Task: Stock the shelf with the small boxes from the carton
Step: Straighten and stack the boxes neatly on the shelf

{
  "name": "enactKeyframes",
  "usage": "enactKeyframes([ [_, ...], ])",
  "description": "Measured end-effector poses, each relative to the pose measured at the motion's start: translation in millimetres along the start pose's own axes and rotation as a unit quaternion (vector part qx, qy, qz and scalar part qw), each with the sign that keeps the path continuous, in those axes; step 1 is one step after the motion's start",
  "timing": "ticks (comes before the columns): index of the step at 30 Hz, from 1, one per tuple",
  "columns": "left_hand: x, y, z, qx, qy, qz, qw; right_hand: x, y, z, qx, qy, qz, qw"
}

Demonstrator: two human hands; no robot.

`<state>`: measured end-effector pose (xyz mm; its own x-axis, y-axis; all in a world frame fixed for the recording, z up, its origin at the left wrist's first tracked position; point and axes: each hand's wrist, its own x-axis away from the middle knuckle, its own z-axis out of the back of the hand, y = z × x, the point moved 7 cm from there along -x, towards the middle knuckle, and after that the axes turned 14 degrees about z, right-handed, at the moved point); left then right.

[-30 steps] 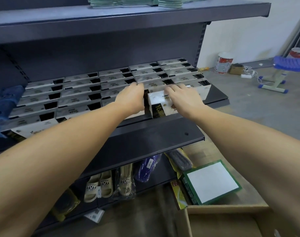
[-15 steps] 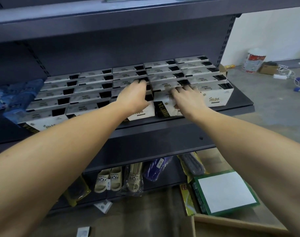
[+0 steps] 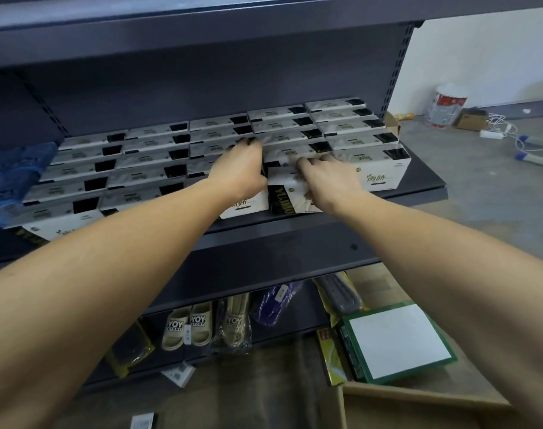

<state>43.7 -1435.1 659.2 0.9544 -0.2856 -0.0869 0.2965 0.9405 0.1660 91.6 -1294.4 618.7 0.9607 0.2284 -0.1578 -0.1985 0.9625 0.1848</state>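
Several rows of white small boxes (image 3: 366, 140) with black ends fill the grey shelf (image 3: 325, 226). In the fourth column from the left, the front box (image 3: 284, 201) stands slightly askew, its black side reading YUMO. My right hand (image 3: 329, 178) lies over this box, with fingers curled on its top and far edge. Just left of it, my left hand (image 3: 239, 171) presses on the neighbouring column of boxes, fingertips reaching their far edge. The brown carton (image 3: 418, 407) is open at the bottom right; its inside is out of view.
Blue packs (image 3: 13, 168) lie at the shelf's left end. Bagged slippers (image 3: 186, 329) sit on the lower shelf. A green-edged white box (image 3: 397, 342) leans by the carton. A paint bucket (image 3: 448, 103) and cables (image 3: 496, 131) are on the floor at right.
Both hands have reached deeper onto the shelf. The YUMO-sided box has slid back with my right hand toward its row.
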Motion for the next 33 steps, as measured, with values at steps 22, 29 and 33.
enactKeyframes([
  [22, 4.0, -7.5, -7.3, -0.007, -0.003, 0.002, 1.0, 3.6, -3.0, -5.7, -0.046, 0.043, 0.019, 0.998],
  [29, -1.9, 5.7, -13.7, -0.016, -0.005, -0.001, 1.0, 5.7, 0.4, -11.6, -0.068, 0.043, 0.015, 0.997],
  [33, 0.7, 12.9, -11.2, -0.009, 0.0, -0.01, 1.0, 16.2, -4.4, -11.7, -0.074, 0.056, 0.025, 0.995],
])
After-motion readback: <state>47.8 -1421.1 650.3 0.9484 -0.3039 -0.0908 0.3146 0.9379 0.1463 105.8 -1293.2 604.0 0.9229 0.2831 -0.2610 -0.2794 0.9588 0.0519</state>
